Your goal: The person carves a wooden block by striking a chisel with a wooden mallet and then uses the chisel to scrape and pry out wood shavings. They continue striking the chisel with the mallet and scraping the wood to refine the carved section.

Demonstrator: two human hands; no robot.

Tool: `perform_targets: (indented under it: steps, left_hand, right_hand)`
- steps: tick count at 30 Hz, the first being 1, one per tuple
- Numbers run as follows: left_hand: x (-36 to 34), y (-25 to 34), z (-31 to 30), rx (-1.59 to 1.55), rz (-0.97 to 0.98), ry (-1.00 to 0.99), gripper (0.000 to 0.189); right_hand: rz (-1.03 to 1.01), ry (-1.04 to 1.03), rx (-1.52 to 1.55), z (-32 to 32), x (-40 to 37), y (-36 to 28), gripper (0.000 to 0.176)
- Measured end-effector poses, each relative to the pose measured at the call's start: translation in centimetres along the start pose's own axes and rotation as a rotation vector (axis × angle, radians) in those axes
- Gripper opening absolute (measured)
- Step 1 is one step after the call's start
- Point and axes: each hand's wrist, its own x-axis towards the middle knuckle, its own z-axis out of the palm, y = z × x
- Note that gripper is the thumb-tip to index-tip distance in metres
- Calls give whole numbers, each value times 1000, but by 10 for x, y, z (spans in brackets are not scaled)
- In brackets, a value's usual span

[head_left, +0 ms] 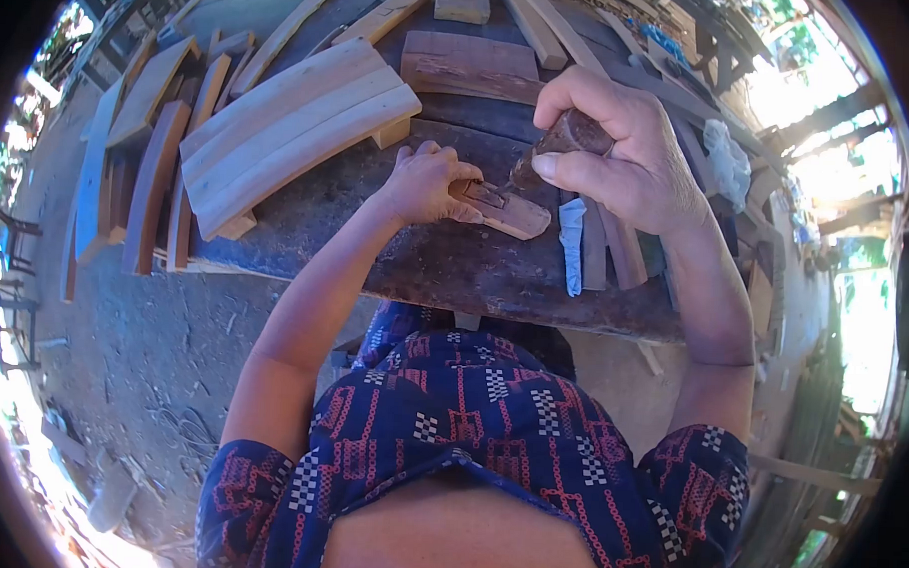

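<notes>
My left hand point(430, 183) is closed around the back end of a small wooden hand plane point(522, 218), which lies on the dark workbench point(430, 268). A slot shows in the plane's top, beside my fingers. Above and to the right, my right hand point(644, 155) grips a dark brown, rounded wooden piece point(582, 134) between thumb and curled fingers. Its lower end points down toward the plane's front part; the exact kind of tool I cannot tell. Just right of the plane lies a pale blue-white strip point(571, 246).
A panel of joined pale boards point(300, 128) rests at the left on the bench. Behind my hands lies a reddish-brown wood block point(470, 64). Several planks point(157, 189) lean at the far left. A clear plastic bag point(725, 163) is at the right, beside more boards.
</notes>
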Motion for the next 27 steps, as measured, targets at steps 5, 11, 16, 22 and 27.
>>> perform_targets:
  steps: [5, 11, 16, 22, 27]
  left_hand:
    - [-1, -10, -2, 2, -35, -41, 68]
    - [5, -8, 8, -2, 42, 61, 67]
    - [8, 2, 9, -10, 49, 43, 68]
    - [13, 1, 9, 1, 29, -19, 69]
    - [18, -7, 14, -23, 65, -20, 69]
  right_hand:
    - [40, -9, 0, 6, 1, 2, 23]
    - [98, 0, -73, -5, -9, -3, 23]
    - [47, 96, -93, 1, -24, 3, 21]
    - [132, 180, -70, -7, -38, 34, 18]
    - [208, 344, 72, -24, -53, 73, 16]
